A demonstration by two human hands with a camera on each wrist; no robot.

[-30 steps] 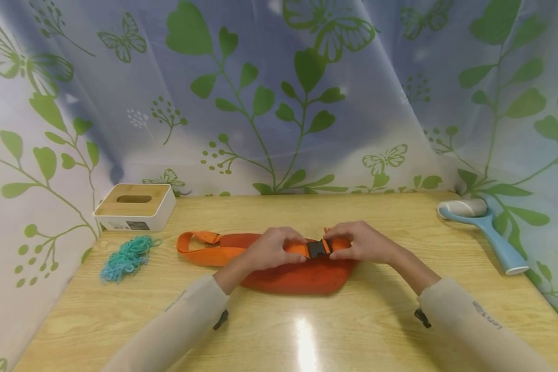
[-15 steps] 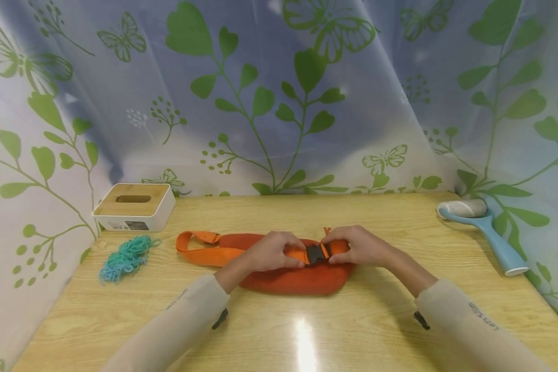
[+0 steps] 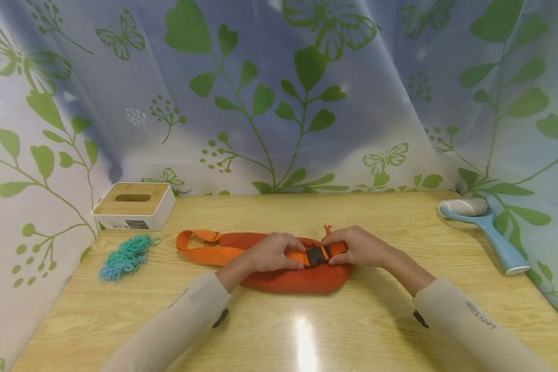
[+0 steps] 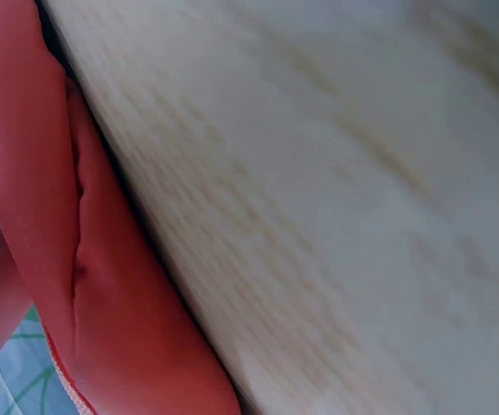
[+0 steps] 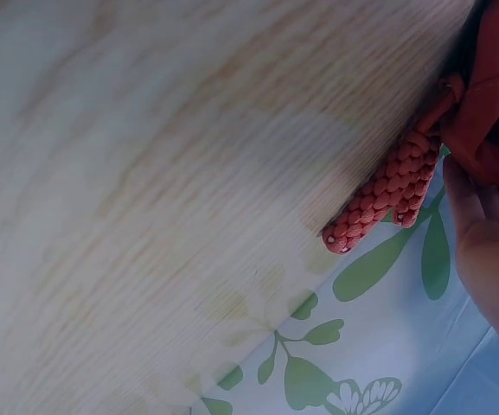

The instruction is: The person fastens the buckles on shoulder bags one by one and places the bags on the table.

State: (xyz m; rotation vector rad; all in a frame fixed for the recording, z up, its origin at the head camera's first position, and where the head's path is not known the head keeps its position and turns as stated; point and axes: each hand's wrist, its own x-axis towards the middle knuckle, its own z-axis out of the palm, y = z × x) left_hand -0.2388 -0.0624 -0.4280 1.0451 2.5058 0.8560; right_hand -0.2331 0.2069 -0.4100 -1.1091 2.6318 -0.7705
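Observation:
A red-orange waist bag (image 3: pixel 297 281) lies on the table in the head view, its orange strap (image 3: pixel 209 256) looped out at the left. Across its top sits a black side-release buckle (image 3: pixel 314 256), whose two halves appear joined. My left hand (image 3: pixel 275 252) pinches the strap just left of this buckle. On the other side, my right hand (image 3: pixel 359 247) pinches the strap close to the buckle. The bag's red fabric (image 4: pixel 128 320) fills the left part of the left wrist view. A braided red cord pull (image 5: pixel 374 199) hangs beside my right hand in the right wrist view.
At the back left stands a white tissue box (image 3: pixel 133 206) with a wooden lid. Teal and blue yarn (image 3: pixel 127 257) lies in front of it. A blue-handled lint roller (image 3: pixel 488 227) rests at the right edge. A leaf-patterned curtain (image 3: pixel 279 103) surrounds the table.
Both hands and the buckle have sunk slightly toward the bag, and the right hand has shifted a little left. The grips look the same, and the bag stays in place.

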